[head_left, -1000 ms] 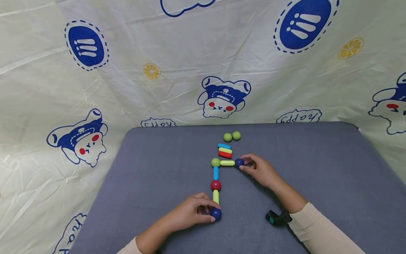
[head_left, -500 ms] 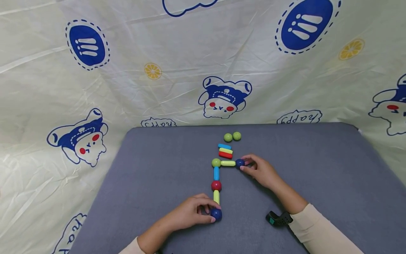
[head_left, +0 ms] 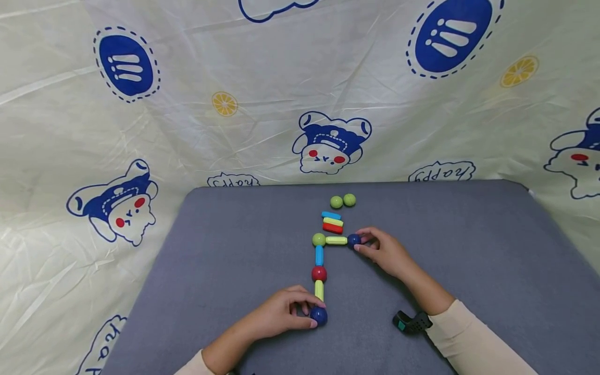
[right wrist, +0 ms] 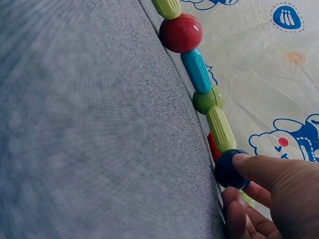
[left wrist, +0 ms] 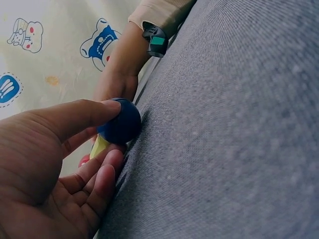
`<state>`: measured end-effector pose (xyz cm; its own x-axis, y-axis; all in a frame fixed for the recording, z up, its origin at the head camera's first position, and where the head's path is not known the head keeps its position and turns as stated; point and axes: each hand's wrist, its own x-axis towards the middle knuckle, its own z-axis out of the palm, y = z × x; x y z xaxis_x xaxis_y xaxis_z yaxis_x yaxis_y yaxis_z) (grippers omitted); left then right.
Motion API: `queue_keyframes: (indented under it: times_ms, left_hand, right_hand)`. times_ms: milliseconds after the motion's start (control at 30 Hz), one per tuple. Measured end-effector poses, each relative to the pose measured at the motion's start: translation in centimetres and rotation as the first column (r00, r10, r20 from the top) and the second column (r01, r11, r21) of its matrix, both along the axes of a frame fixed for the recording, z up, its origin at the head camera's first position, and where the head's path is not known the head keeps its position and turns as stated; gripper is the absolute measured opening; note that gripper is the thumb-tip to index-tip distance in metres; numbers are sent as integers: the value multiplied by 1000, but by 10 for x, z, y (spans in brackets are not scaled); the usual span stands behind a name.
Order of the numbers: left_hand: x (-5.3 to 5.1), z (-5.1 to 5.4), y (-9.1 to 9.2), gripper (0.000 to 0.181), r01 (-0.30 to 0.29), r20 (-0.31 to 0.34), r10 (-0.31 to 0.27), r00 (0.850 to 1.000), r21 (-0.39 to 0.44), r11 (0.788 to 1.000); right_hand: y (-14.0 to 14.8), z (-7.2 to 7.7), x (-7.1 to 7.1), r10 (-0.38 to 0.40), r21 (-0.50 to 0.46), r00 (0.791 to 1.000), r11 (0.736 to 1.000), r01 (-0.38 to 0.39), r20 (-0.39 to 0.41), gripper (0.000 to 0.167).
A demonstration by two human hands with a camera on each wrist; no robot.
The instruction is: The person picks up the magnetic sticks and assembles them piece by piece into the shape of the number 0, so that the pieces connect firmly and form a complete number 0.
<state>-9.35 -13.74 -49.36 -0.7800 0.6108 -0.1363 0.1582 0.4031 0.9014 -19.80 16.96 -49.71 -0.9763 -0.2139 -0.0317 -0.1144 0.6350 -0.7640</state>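
An L-shaped chain of balls and short rods lies on the grey table. At its near end my left hand (head_left: 286, 311) pinches a dark blue ball (head_left: 319, 315) between thumb and fingers. From there run a yellow-green rod (head_left: 319, 290), a red ball (head_left: 319, 274), a blue rod (head_left: 319, 255) and a green ball (head_left: 319, 239) at the corner. A second yellow-green rod (head_left: 336, 240) leads right to another dark blue ball (right wrist: 231, 169), which my right hand (head_left: 385, 252) pinches. In the left wrist view the near ball (left wrist: 121, 122) sits under the thumb.
Beyond the corner lie a loose red rod (head_left: 332, 228), a yellow rod (head_left: 333, 222) and a blue rod (head_left: 331, 215), side by side. Two green balls (head_left: 336, 202) rest farther back. A black wrist device (head_left: 411, 322) is at the right cuff; a printed sheet (head_left: 262, 140) hangs behind the table.
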Motion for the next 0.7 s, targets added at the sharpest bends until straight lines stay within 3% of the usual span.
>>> queue_keyframes:
  times_ms: [400, 700]
  left_hand:
    - [-2, 2, -1, 30, 3, 2, -3, 1000, -3, 1000]
    - [-2, 2, -2, 29, 7, -11, -7, 1000, -10, 1000]
  right_hand:
    - [-1, 5, -4, -9, -50, 1000, 999, 8, -22, 43]
    - [-14, 20, -11, 6, 4, 995, 1000, -5, -97, 35]
